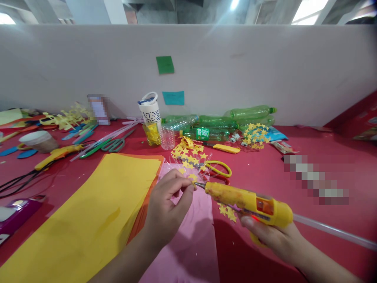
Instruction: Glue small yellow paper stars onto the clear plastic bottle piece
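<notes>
My right hand (271,232) is wrapped round the handle of a yellow glue gun (235,196), with a clear glue stick (332,229) coming out of its back. The metal nozzle points left and meets the fingertips of my left hand (169,204). Those fingers pinch a small yellow star (194,183), partly hidden by the fingertips. Below the hands lies pink paper (194,243). Cut yellow stars (190,157) lie just behind the left hand, and a few more (227,212) sit under the glue gun.
Yellow sheets (97,204) lie on the left. Yellow-handled scissors (219,168) and a yellow cutter (226,148) are behind the hands. Green bottles (218,122) line the grey partition (206,67). Another glue gun (55,155) and grey scissors (113,144) lie further left.
</notes>
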Available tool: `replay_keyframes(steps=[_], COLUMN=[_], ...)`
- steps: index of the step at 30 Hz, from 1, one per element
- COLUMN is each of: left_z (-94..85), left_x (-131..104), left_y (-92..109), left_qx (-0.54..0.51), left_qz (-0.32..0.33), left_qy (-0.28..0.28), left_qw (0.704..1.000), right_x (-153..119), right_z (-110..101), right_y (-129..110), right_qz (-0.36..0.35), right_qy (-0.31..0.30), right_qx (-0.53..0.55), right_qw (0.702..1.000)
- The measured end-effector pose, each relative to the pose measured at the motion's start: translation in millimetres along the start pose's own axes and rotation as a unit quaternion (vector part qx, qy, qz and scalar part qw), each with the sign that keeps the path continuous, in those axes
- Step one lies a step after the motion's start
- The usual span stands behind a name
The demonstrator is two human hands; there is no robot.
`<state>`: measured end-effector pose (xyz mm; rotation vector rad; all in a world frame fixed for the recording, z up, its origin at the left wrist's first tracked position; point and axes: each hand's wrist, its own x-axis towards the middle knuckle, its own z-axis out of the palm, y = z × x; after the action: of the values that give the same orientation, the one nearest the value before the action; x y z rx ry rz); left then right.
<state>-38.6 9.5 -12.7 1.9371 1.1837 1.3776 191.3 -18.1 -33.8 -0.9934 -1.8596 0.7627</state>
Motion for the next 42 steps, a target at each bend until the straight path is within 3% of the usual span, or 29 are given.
replay_keyframes(steps=[6,17,23,25,30,32,35,36,39,42], left_z=[-0.3,-0.8,0.0,-0.1,-1.2,-1.7,-3.5,-4.5,-7.2,-7.4], left_x=[-0.7,-0.9,-1.0,-1.6,-2.8,-2.8,-3.1,-3.4,-4.8,-5.5], left_y=[0.6,0.5,0.3,-0.7,-1.7,-0.3,3.8,5.4,9.7,11.8], left_qx=[0.005,0.002,0.015,0.031,0.083,0.063,0.018,0.005,-0.021,-0.031], left_qz=[-0.009,-0.004,0.012,0.038,0.166,0.149,0.065,0.04,0.009,0.006], left_qy=[-0.007,-0.004,-0.002,0.005,0.025,0.021,0.002,-0.005,-0.014,-0.022], left_qw=[1.0,1.0,1.0,0.999,0.982,0.987,0.998,0.999,1.0,0.999], right_x=[-5.3,-10.9,-1.0,2.8,14.5,20.0,29.2,32.1,38.1,38.4], right_z=[-2.4,-1.8,-1.0,-1.5,-5.3,-10.9,-27.0,-33.8,-52.5,-63.3], right_y=[5.6,9.9,-1.4,-7.6,-23.3,-22.5,-7.1,1.1,30.0,56.4], right_qz=[0.032,0.033,-0.02,-0.027,-0.053,-0.038,-0.013,-0.001,0.037,0.076], right_qy=[-0.028,0.003,0.024,0.03,-0.029,0.018,0.067,0.043,-0.104,-0.185], right_qx=[0.0,-0.08,-0.08,-0.085,-0.144,-0.162,-0.22,-0.249,-0.294,-0.3], right_qw=[0.999,0.996,0.996,0.996,0.988,0.986,0.973,0.968,0.949,0.933])
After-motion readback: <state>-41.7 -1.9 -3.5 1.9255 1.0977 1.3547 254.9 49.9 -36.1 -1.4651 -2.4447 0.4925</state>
